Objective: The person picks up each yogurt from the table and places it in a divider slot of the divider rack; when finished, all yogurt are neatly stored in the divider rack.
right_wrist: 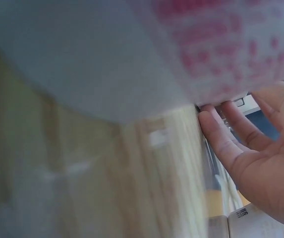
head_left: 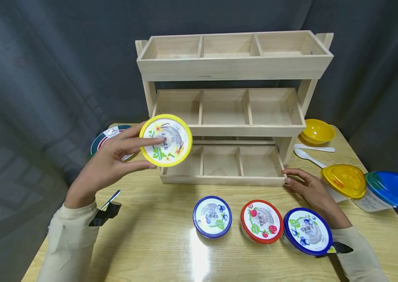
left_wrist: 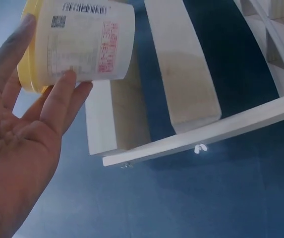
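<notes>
Left hand (head_left: 108,156): the fingers (head_left: 132,143) are spread as wide as the yellow-lidded tub (head_left: 172,154) and hold it firmly, it seems; one fingertip lies over the lid, others are on the side wall.
Yellow-lidded tub: it is lifted above the tabletop (head_left: 142,243), to the right of the left palm. Its axis from lid to base points away from the person, the lid tilted up.
Rack (head_left: 234,70): in the head view, the tub covers part of the left compartments of the middle tier (head_left: 248,130) and the lowest tier (head_left: 220,180). How near it is in depth, I cannot tell.
First blue-lidded tub (head_left: 213,215): it stands upright in front of the lowest tier.
Red-lidded tub (head_left: 262,221): it stands just to the right, between two blue lids.
Second blue-lidded tub (head_left: 308,231): it is beside the right wrist.
Right hand (head_left: 311,192): its fingers are relaxed, hold no tub, and touch the lowest tier's right end; this hand is well apart from the yellow-lidded tub.
</notes>
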`<state>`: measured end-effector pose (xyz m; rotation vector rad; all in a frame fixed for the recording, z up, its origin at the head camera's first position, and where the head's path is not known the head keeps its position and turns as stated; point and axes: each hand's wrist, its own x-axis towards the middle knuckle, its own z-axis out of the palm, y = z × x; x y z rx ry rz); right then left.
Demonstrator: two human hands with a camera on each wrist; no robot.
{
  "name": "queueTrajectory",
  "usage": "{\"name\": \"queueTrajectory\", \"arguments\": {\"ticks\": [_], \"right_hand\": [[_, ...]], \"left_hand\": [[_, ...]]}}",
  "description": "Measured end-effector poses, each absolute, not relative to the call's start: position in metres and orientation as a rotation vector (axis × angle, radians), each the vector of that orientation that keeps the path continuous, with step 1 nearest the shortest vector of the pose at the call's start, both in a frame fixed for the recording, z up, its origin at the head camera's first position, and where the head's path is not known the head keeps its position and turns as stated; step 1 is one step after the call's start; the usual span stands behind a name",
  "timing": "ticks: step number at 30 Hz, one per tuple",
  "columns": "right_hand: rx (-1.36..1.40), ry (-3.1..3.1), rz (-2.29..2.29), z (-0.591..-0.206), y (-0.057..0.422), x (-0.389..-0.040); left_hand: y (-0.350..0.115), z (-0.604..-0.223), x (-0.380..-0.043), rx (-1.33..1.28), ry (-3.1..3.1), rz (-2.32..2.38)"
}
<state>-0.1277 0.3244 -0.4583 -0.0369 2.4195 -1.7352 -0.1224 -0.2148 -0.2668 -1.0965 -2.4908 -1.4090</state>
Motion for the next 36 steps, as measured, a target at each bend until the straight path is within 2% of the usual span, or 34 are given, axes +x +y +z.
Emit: {"name": "queueTrajectory", "arguments": {"ticks": [22, 36], "right_hand": [[-0.029, 2.39, -1.77, -0.46, 0.327, -0.129], [-0.069, 2.358, -1.822, -0.461, 0.327, -0.128]], "left_hand": [[-0.193, -0.247, -0.133, -1.059, -2.386, -1.386], [-0.185, -0.257, -0.153, -0.984, -2.398, -1.35]]}}
